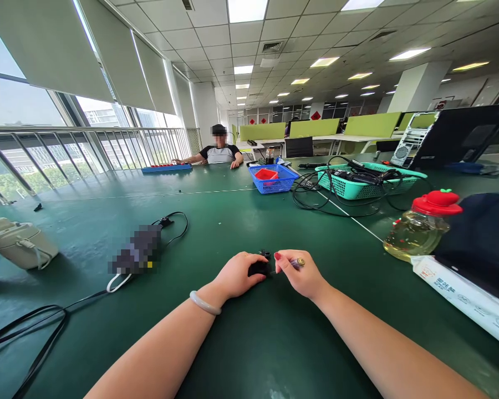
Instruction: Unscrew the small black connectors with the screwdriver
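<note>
My left hand (239, 272), a pale bangle on its wrist, is closed around a small black object (258, 268) on the green table. The fingers cover most of that object, so its kind is hidden. My right hand (301, 277) grips a slim pen-like tool with a gold-coloured end (298, 262), just right of the black object. Whether its tip touches the object cannot be made out. Small dark bits (265, 254) lie right behind the black object.
Ahead stand a blue basket (274, 185) with a red container and a green basket (353, 191) full of black cables. At right are a red-lidded bottle (418, 233) and a white pack (466, 299). A cabled dark device (139, 249) lies left. A person (220, 152) sits opposite.
</note>
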{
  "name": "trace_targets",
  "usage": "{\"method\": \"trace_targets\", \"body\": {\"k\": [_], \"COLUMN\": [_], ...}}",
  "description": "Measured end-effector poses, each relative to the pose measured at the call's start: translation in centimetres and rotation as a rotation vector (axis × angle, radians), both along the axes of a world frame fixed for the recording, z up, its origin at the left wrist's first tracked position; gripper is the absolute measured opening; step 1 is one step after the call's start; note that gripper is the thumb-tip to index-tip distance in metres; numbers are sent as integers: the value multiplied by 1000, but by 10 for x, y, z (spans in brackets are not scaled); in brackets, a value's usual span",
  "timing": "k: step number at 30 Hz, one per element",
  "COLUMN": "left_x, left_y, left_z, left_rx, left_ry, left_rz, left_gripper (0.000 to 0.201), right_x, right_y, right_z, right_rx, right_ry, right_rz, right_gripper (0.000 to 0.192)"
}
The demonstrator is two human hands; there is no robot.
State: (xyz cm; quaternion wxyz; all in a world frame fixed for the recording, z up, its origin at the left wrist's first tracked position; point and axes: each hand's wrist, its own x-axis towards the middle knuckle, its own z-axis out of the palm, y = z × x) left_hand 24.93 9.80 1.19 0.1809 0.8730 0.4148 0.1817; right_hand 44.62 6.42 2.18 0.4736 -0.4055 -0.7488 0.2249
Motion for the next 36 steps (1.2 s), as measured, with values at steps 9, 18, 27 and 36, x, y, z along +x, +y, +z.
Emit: {"method": "trace_targets", "body": {"k": [9,18,27,36], "left_x": [0,-1,0,0], "left_y": [0,-1,0,-1], "left_z": [-1,0,-2,0], "left_rx": [34,99,124,123], "left_ry": [-37,42,46,99], "left_rz": [-34,-92,-135,-88], "left_gripper": [34,32,29,38], "right_x": [-8,-11,-16,-1], "right_y": [-9,-7,-10,3], "right_z": [6,-1,2,1], "right_rx": [314,300,245,-110], "right_ry": [-179,-213,-249,-46], "right_rz": [102,120,129,92], "right_gripper": [49,48,46,48]}}
